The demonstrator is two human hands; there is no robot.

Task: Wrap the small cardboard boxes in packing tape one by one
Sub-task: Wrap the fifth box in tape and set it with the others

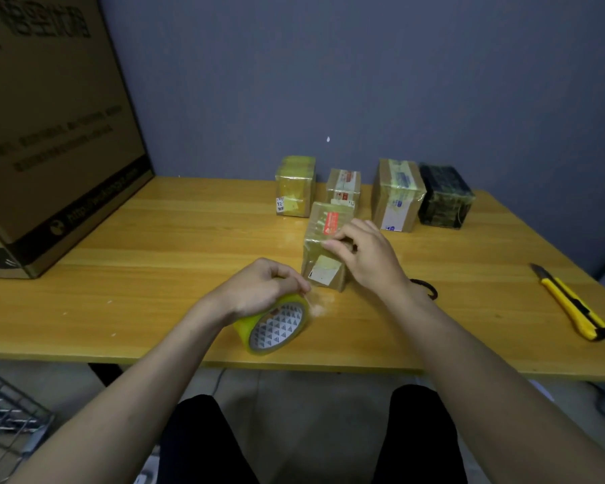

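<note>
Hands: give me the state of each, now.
Left hand: fingers curled around the tape roll.
Right hand: fingers gripping the small cardboard box.

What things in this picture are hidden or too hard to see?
Head view only:
- Tape roll: its top is hidden under the left hand.
- Box being wrapped: its right side is covered by the right hand.
- Big carton: cut off by the left and top edges; its print is too blurred to read.
- Row of small boxes: label text too small.
- Utility knife: blade too dim to judge.
</note>
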